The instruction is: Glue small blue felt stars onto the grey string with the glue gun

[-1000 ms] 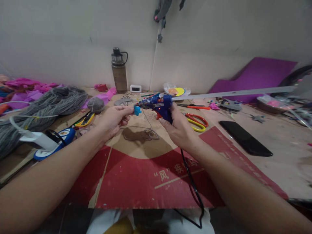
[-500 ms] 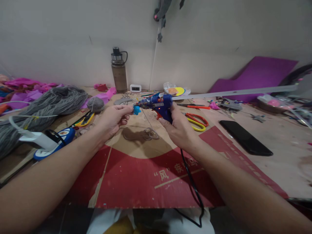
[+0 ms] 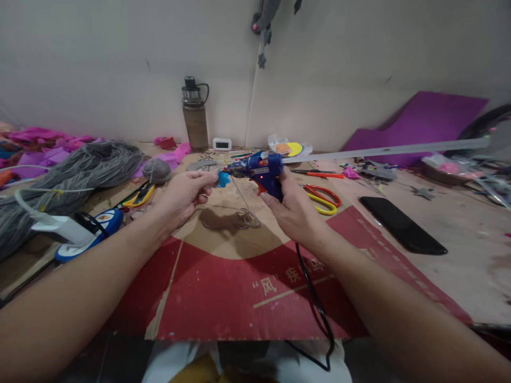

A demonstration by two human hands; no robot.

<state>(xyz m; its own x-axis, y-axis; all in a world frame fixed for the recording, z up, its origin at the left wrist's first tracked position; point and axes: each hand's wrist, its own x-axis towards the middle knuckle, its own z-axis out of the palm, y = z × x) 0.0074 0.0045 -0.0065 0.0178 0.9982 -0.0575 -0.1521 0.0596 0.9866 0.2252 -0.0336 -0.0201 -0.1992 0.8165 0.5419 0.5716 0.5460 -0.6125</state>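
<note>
My right hand (image 3: 295,207) is wrapped round the handle of a blue hot glue gun (image 3: 266,171), its nozzle pointing left. A long clear glue stick (image 3: 371,151) sticks out of the gun's back end. Between the thumb and fingertips of my left hand (image 3: 187,196) is a small bright blue cut-out piece (image 3: 224,179) with a scalloped edge. The nozzle tip is right at this piece; whether they touch I cannot tell. Below the hands, a thin grey cord (image 3: 248,217) lies in loops on the cardboard (image 3: 223,298).
Red-and-yellow scissors (image 3: 325,201) and a black phone (image 3: 401,224) lie to the right. On the left are grey yarn (image 3: 80,183), a blue-and-white power strip (image 3: 114,221) and a yellow cutter (image 3: 139,197). A bottle (image 3: 195,122) stands at the wall. The gun's black cable (image 3: 319,303) hangs over the front edge.
The blue piece has turned slightly in my left fingertips and sits a touch higher and further left. My right hand and the glue gun have hardly moved.
</note>
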